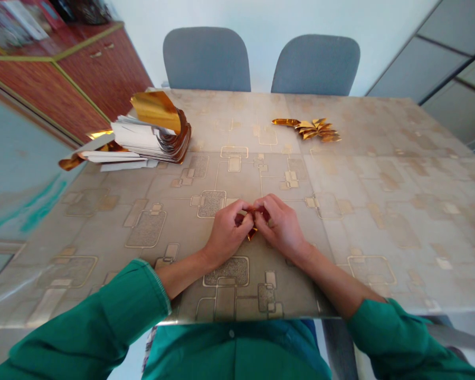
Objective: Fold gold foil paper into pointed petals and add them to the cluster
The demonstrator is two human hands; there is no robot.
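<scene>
Both hands meet over the middle of the table, close to its front edge. My left hand (233,228) pinches one side of a small piece of shiny gold foil paper (252,234). On the other side my right hand (280,226) pinches the same piece, fingertips nearly touching those of the left. A pointed corner of the foil shows below the fingers; the rest is mostly hidden, so its full shape cannot be made out. Farther back lies a cluster of folded gold foil pieces (316,130) with pointed tips, one longer strip sticking out to the left.
A thick stack of gold foil sheets with white backs (142,140) leans at the table's back left. The table (380,211) has a patterned, glossy cover. Two grey chairs (206,60) stand behind it against the wall. A reddish wooden cabinet (103,74) is at the far left.
</scene>
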